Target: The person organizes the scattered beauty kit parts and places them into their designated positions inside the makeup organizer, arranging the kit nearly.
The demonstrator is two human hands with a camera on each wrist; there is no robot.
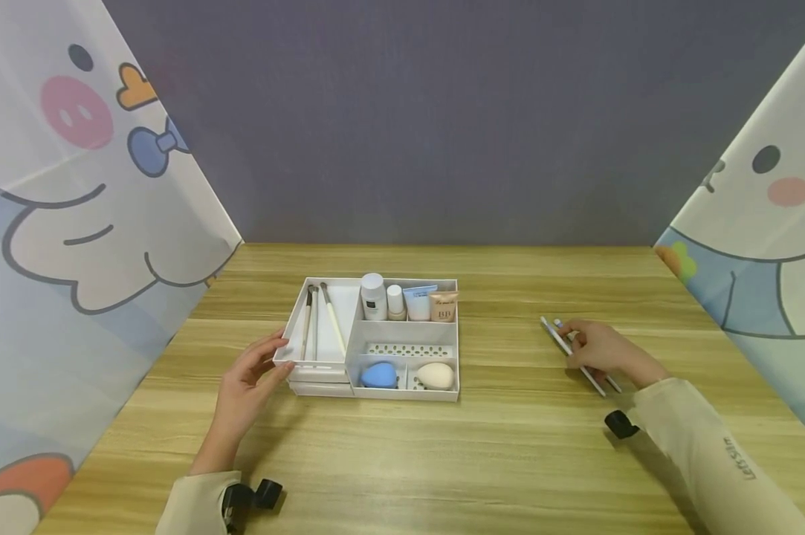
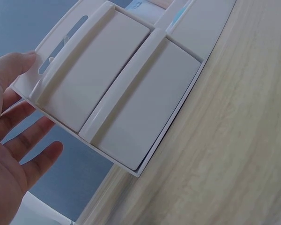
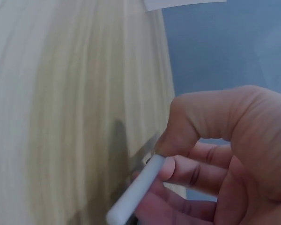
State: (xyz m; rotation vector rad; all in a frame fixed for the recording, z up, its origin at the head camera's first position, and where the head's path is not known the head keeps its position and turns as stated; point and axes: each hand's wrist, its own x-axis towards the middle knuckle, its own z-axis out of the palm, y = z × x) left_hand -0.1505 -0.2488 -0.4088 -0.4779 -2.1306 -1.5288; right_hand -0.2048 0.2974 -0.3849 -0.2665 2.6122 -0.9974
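Note:
A white cosmetics organizer (image 1: 402,334) stands on the table, with two shallow drawers (image 2: 140,101) at its front left. My left hand (image 1: 248,379) holds its left front corner, the thumb at the front panel and the fingers along the side wall. Three makeup brushes (image 1: 335,319) lie in its left tray. Off to the right, my right hand (image 1: 603,349) pinches a slim white stick (image 3: 138,190) between thumb and fingers. A second thin stick (image 1: 613,383) shows beside it, partly hidden by the hand; I cannot tell whether the hand holds it too.
The organizer's back compartments hold a white bottle (image 1: 373,297), a smaller bottle (image 1: 395,302), a blue-white tube (image 1: 420,303) and a BB cream tube (image 1: 444,307). A blue makeup sponge (image 1: 379,375) and a cream one (image 1: 436,375) sit in front. A grey panel (image 1: 442,126) rises behind the table.

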